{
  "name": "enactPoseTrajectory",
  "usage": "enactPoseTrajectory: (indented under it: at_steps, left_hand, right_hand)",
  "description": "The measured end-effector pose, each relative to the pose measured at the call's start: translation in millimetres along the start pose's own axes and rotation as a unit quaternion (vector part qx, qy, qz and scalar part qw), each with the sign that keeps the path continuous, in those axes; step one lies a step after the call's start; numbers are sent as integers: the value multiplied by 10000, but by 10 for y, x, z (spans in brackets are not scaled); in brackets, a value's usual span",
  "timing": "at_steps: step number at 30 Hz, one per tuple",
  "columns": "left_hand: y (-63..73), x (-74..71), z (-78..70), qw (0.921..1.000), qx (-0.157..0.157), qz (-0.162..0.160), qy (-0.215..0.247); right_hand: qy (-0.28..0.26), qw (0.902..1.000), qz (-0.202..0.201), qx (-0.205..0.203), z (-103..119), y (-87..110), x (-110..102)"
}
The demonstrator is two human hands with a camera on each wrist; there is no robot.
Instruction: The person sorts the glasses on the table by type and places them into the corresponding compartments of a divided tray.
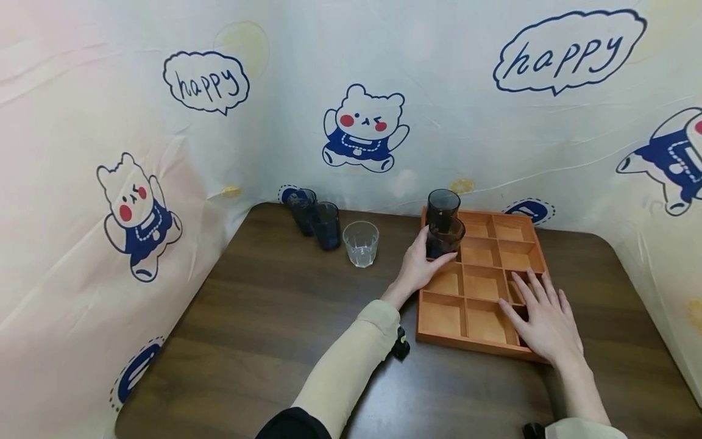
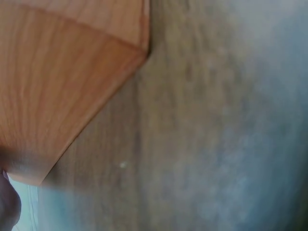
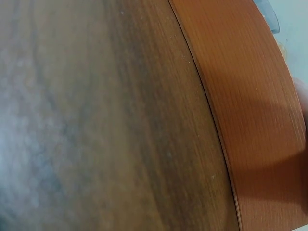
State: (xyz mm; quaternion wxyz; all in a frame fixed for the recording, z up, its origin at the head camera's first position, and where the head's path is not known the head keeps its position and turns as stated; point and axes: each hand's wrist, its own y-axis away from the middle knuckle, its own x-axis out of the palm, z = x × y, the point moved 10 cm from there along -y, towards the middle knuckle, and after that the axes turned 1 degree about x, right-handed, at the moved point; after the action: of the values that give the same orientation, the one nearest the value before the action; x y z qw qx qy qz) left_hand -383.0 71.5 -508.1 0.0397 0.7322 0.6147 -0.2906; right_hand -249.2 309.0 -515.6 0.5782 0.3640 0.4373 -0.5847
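Note:
My left hand [image 1: 415, 267] grips a dark tinted glass [image 1: 446, 239] over the left side of a divided wooden tray [image 1: 482, 349], thumb toward me. Just behind it, a second dark glass [image 1: 442, 204] stands upright at the tray's back left corner. The spread fingers of my right hand [image 1: 551, 326] lie over the tray's front right compartments. In the left wrist view the tray's wooden side [image 2: 62, 77] shows with a bit of a finger [image 2: 7, 204]. The right wrist view shows the tray's outer wall [image 3: 250, 106] and an edge of a hand [image 3: 302, 96].
Left of the tray, a clear faceted glass [image 1: 361, 245] stands on the brown table [image 1: 263, 323]. Two more dark glasses, one in front [image 1: 327, 227] and one behind [image 1: 301, 210], stand close together farther left. A printed cloth [image 1: 455, 122] hangs behind the table.

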Motion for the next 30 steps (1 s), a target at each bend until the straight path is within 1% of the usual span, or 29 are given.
enactPoseTrajectory:
  at_steps: [4, 6, 8, 10, 13, 14, 16, 18, 19, 21, 23, 25, 27, 30]
  left_hand:
    - [14, -15, -20, 9998, 122, -31, 128]
    - [-8, 33, 67, 9993, 372, -84, -27]
    - [19, 40, 71, 9989, 466, -14, 102]
    - [51, 41, 84, 9987, 437, 104, 244]
    - [112, 8, 85, 9986, 296, 226, 379]
    - [120, 14, 122, 9989, 322, 189, 276]
    - [171, -48, 78, 9994, 230, 220, 151]
    - [253, -134, -14, 9995, 217, 248, -10]
    - [311, -209, -123, 9993, 163, 344, -5]
    - [424, -372, -366, 9981, 156, 583, -101]
    - [506, -485, -505, 9957, 397, 713, -432]
    - [572, -599, -600, 9918, 692, 752, -769]
    - [635, -728, -655, 9874, 1034, 631, -1014]
    - [726, -976, -713, 9821, 1500, 220, -1118]
  right_hand:
    - [8, 10000, -8, 37, -5, 6, 4]
    - [14, 10000, -33, 28, -13, 15, -4]
    - [16, 10000, -54, 18, -23, 25, -9]
    - [24, 10000, -54, 11, -31, 31, -3]
    - [60, 10000, -35, 12, -41, 26, 18]
    - [74, 10000, -29, 12, -45, 20, 26]
    - [98, 9999, -10, 19, -51, 15, 46]
    - [109, 9999, -5, 27, -52, 15, 58]
    - [108, 9999, -3, 31, -51, 14, 61]
    - [96, 9999, -14, 29, -45, 17, 51]
    - [83, 10000, -39, 24, -46, 19, 34]
    - [83, 10000, -50, 2, -49, 18, 20]
    - [95, 9999, -44, -8, -49, 20, 19]
    - [115, 9999, -33, -31, -38, 27, 32]
